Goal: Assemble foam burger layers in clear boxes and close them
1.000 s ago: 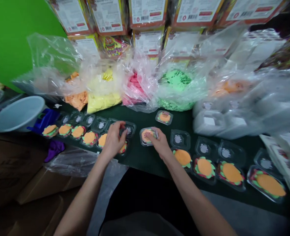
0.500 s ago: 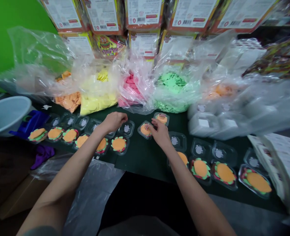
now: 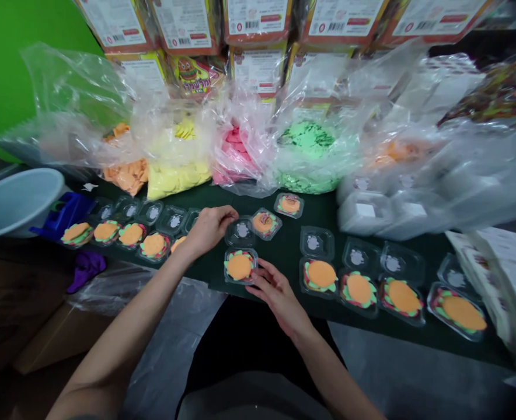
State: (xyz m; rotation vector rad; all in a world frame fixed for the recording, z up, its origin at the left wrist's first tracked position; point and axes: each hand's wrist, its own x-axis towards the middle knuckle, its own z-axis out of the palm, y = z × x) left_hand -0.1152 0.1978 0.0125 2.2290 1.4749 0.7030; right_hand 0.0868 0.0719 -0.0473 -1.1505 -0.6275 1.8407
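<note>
An open clear plastic container in front of me holds a burger-shaped stack with an orange top and green, frilly-edged layers. Its hinged lid, bearing a pale sticker, lies folded back behind it. My left hand is closed, fingers pinched at the lid's far left edge. At the container's right side, my right hand grips the rim between thumb and fingers. Just behind the lid sit two closed containers, one nearer and one farther, each with a printed sticker on top.
Open filled containers line both sides, including one at right. Behind are bags of yellow pieces, pink pieces and green pieces. Stacked empty containers stand right; a pale basin and a blue dispenser stand left.
The open container has slid right and toward me, its lid moving with my left hand. My right hand has left the nearer closed container and come down to the open one's side.
</note>
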